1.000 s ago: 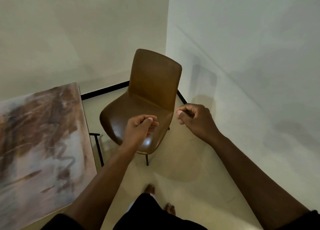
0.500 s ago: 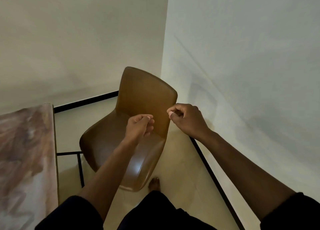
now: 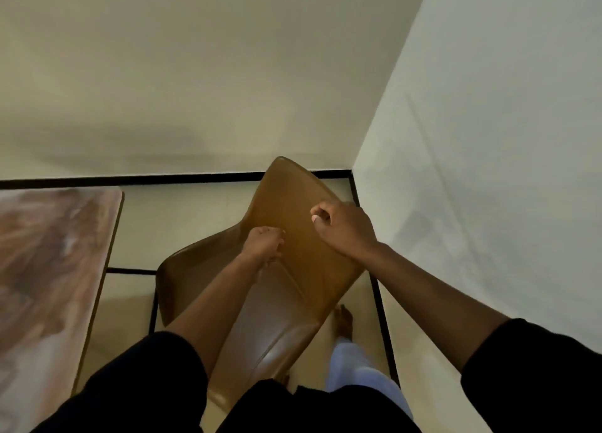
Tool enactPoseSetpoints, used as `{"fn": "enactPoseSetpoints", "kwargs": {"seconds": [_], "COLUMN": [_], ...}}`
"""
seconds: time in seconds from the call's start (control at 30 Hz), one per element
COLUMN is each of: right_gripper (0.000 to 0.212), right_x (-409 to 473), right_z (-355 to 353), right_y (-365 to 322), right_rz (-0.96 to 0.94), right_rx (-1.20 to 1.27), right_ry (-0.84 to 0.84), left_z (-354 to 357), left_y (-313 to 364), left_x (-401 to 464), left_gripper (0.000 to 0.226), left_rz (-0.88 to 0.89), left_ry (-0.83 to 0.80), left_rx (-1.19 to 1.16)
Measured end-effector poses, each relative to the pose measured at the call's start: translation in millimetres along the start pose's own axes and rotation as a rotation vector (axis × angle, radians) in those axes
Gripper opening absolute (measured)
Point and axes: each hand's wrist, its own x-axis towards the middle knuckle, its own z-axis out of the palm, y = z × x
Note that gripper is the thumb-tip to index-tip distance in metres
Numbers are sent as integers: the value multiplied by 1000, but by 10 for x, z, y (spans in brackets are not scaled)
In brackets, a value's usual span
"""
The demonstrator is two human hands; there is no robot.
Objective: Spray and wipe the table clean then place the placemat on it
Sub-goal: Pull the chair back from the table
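Two curled hands, left hand (image 3: 264,242) and right hand (image 3: 345,227), over one chair (image 3: 286,302)

1. Brown chair (image 3: 286,289) fills the floor between table (image 3: 49,286) and right wall (image 3: 488,172); backrest top sits near the room corner.
2. Open strip of floor (image 3: 182,224) between the table's right edge and the chair's left side.
3. Narrow gap between chair and right wall; a bare foot (image 3: 343,322) stands there.
4. Both hands, left hand (image 3: 264,243) and right hand (image 3: 345,227), in front of the backrest, fingers curled.
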Motion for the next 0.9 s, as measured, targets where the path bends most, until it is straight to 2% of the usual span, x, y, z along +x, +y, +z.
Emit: {"fn": "enactPoseSetpoints", "kwargs": {"seconds": [0.17,0.23,0.37,0.5,0.6,0.73,0.9], "right_gripper": [23,22,21,22,24,29,37], "right_x": [862,1174,1715,2096,2276,2410,2518], "right_z": [125,184,389,603,756,976,1210], "right_y": [178,249,337,249,142,30,-141], "right_rz": [-292,-449,-812,-1114,-1221,-1319,-1224], "right_rx": [-248,-356,-523,-746,-891,-1063,-1176], "right_ry": [-187,-253,-351,-391,-474,-505,-537], "left_z": [299,451,816,1206,1410,1568,1812], "left_y": [179,179,115,-108,-212,-388,-626], "left_x": [395,527,724,877,858,873,879], "left_gripper": [19,30,36,48,55,54,64], "left_rz": [-122,-179,-309,-439,-498,-547,-702], "left_ry": [119,180,284,377,339,329,368], "left_rx": [-160,-234,-375,-513,-508,-493,-603]}}
